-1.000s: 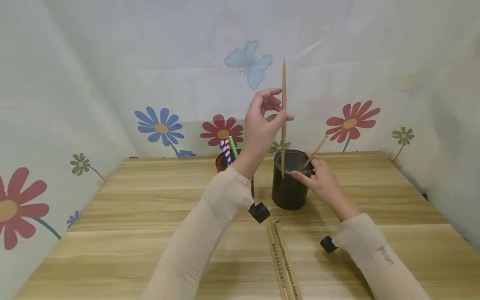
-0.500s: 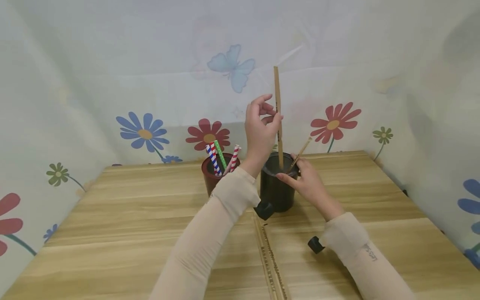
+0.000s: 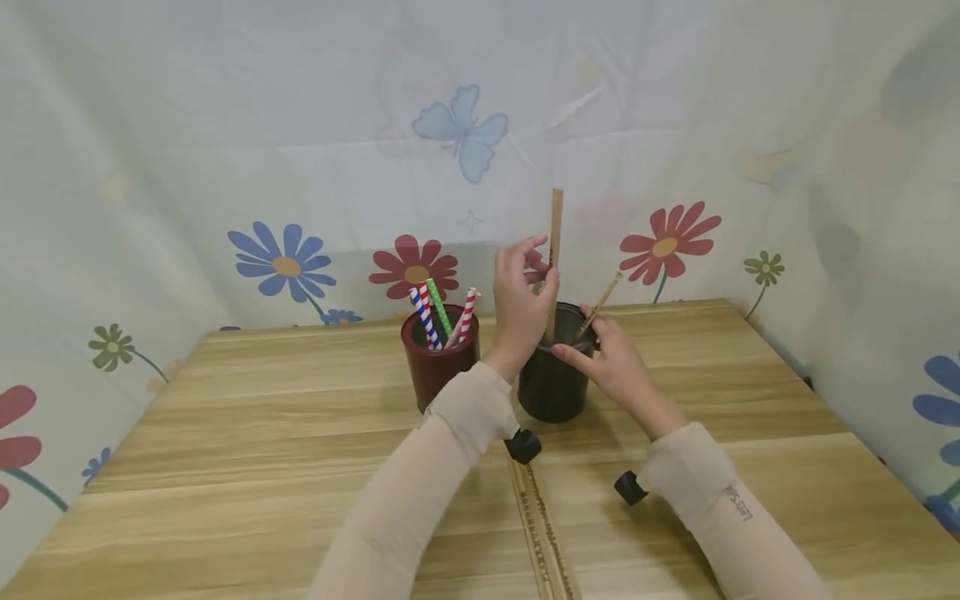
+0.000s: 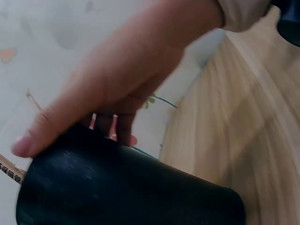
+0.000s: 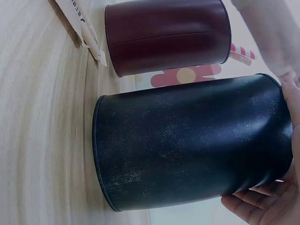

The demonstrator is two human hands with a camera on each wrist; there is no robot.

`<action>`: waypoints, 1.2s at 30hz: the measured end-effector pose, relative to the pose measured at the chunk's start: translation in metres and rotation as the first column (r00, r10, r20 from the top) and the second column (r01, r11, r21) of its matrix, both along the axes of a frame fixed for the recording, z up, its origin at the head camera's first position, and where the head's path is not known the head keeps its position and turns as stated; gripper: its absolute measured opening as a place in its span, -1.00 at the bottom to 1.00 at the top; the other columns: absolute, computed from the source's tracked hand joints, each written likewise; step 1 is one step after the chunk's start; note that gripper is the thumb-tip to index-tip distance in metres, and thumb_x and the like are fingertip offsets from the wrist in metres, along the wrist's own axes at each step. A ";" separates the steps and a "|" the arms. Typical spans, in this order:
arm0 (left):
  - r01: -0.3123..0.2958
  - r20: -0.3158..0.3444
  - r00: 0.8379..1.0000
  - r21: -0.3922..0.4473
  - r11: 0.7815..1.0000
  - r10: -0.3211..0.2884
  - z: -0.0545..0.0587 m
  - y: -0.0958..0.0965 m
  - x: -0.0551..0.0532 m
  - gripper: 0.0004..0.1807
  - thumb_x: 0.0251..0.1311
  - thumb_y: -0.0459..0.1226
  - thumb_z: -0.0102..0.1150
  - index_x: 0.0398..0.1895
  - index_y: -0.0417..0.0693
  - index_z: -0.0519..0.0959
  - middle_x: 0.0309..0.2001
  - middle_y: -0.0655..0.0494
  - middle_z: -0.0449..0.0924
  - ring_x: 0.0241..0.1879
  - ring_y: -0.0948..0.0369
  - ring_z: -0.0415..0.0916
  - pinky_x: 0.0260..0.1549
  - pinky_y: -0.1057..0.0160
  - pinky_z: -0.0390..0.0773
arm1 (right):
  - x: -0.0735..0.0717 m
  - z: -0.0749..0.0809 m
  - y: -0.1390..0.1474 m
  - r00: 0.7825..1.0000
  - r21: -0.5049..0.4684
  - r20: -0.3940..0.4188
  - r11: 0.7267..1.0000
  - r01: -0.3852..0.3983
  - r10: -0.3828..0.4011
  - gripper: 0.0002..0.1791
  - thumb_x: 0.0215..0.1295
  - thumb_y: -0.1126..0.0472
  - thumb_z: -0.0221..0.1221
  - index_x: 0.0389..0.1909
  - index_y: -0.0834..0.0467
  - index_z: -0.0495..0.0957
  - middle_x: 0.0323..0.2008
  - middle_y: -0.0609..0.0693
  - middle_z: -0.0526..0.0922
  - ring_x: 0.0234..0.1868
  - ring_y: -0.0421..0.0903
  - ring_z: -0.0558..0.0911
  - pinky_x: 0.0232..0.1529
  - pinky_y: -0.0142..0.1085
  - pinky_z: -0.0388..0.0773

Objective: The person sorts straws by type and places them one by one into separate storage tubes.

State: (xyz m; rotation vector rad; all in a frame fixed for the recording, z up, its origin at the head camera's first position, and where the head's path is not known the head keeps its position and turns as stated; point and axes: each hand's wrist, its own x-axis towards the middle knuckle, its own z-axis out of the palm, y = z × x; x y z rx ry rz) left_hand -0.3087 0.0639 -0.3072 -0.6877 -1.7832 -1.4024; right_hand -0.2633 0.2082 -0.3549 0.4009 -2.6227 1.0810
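Note:
My left hand [image 3: 521, 300] pinches a straw in a brown paper wrapper [image 3: 557, 221] between thumb and fingers. The straw stands nearly upright, its lower part inside the black cup [image 3: 553, 387]. My right hand [image 3: 618, 358] grips that cup at its right side, thumb on the rim. In the right wrist view its fingers curl under the rim of the black cup [image 5: 187, 145]. A second wrapped straw [image 3: 606, 296] leans out of the cup to the right. In the left wrist view the left hand [image 4: 122, 70] is close over the cup's mouth; its curled fingers are partly hidden.
Left of the black cup stands a dark red cup [image 3: 438, 379] with several striped and dotted paper straws [image 3: 468, 315]. More brown-wrapped straws [image 3: 542, 533] lie on the wooden table [image 3: 262, 450] in front. A flowered curtain [image 3: 337, 175] hangs behind.
My left hand has lowered the wrapped straw from above and in front of the black cup into it. My right hand keeps its grip on the cup. The head view has shifted right.

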 end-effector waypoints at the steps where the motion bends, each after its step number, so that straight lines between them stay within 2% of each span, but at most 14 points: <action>1: -0.004 0.009 1.000 -0.008 1.000 0.004 -0.004 -0.001 0.001 -0.61 0.17 -0.47 0.17 0.10 -0.25 0.45 -0.16 -0.17 0.39 -0.24 0.07 0.56 -0.13 0.44 0.61 | 0.000 0.000 0.000 1.000 -0.001 0.002 1.000 -0.001 0.001 -0.03 0.21 -0.20 0.21 0.44 0.32 0.09 0.34 0.36 0.30 0.33 0.26 0.34 0.27 0.12 0.35; 6: -0.014 0.061 0.998 -0.064 0.998 0.018 -0.022 -0.006 0.005 -0.58 0.15 -0.47 0.19 0.11 -0.23 0.44 -0.11 -0.17 0.37 -0.26 0.08 0.56 -0.12 0.36 0.63 | 0.002 -0.002 -0.001 1.000 0.002 0.020 1.000 -0.001 0.001 -0.01 0.22 -0.22 0.19 0.45 0.32 0.06 0.35 0.36 0.28 0.33 0.26 0.34 0.25 0.12 0.36; 11: -0.014 0.092 0.996 -0.111 0.994 0.024 -0.031 -0.012 0.011 -0.54 0.12 -0.46 0.22 0.13 -0.23 0.43 -0.08 -0.16 0.36 -0.28 0.08 0.56 -0.17 0.32 0.64 | 0.002 -0.002 -0.001 1.000 -0.007 0.030 1.000 -0.003 0.003 -0.02 0.24 -0.21 0.18 0.45 0.31 0.04 0.35 0.36 0.26 0.30 0.27 0.37 0.21 0.12 0.40; 19: -0.053 0.085 0.994 -0.157 0.986 0.067 -0.030 -0.020 0.029 -0.52 0.08 -0.44 0.27 0.12 -0.21 0.44 -0.06 -0.14 0.40 -0.25 0.07 0.52 -0.24 0.31 0.64 | 0.002 -0.001 0.000 1.000 -0.004 0.025 1.000 0.005 -0.005 -0.03 0.24 -0.21 0.17 0.45 0.31 0.05 0.35 0.37 0.25 0.31 0.28 0.36 0.22 0.13 0.39; 23: -0.068 0.085 0.993 -0.169 0.983 0.084 -0.027 -0.028 0.042 -0.53 0.09 -0.40 0.28 0.11 -0.19 0.45 -0.07 -0.13 0.43 -0.26 0.08 0.53 -0.31 0.32 0.64 | 0.001 -0.001 0.000 0.999 -0.002 0.034 1.000 0.003 -0.003 -0.03 0.25 -0.20 0.17 0.45 0.31 0.04 0.35 0.37 0.25 0.30 0.28 0.36 0.23 0.13 0.39; 26: -0.075 0.116 0.988 -0.184 0.980 0.097 -0.026 -0.034 0.055 -0.54 0.08 -0.37 0.30 0.09 -0.20 0.46 -0.10 -0.13 0.44 -0.27 0.06 0.53 -0.34 0.30 0.64 | 0.000 0.000 0.000 0.999 0.002 0.038 1.000 0.007 -0.007 -0.03 0.25 -0.20 0.17 0.46 0.30 0.04 0.35 0.37 0.24 0.30 0.28 0.36 0.23 0.13 0.38; 30: -0.081 0.226 0.966 -0.214 0.974 0.130 -0.030 -0.042 0.073 -0.54 0.05 -0.34 0.34 0.05 -0.17 0.48 -0.14 -0.10 0.46 -0.27 0.09 0.52 -0.36 0.33 0.61 | -0.001 -0.001 0.000 0.999 0.002 0.038 1.000 0.008 -0.008 -0.04 0.25 -0.20 0.17 0.46 0.29 0.04 0.36 0.37 0.23 0.31 0.28 0.34 0.24 0.15 0.35; 36: -0.013 0.405 0.905 -0.271 0.962 0.127 -0.038 -0.055 0.097 -0.53 0.05 -0.29 0.36 0.05 -0.18 0.48 -0.14 -0.09 0.46 -0.22 0.10 0.50 -0.31 0.26 0.61 | -0.001 -0.001 -0.001 0.999 -0.015 0.040 1.000 0.007 -0.007 -0.05 0.24 -0.16 0.20 0.45 0.30 0.06 0.36 0.36 0.24 0.31 0.28 0.35 0.25 0.16 0.35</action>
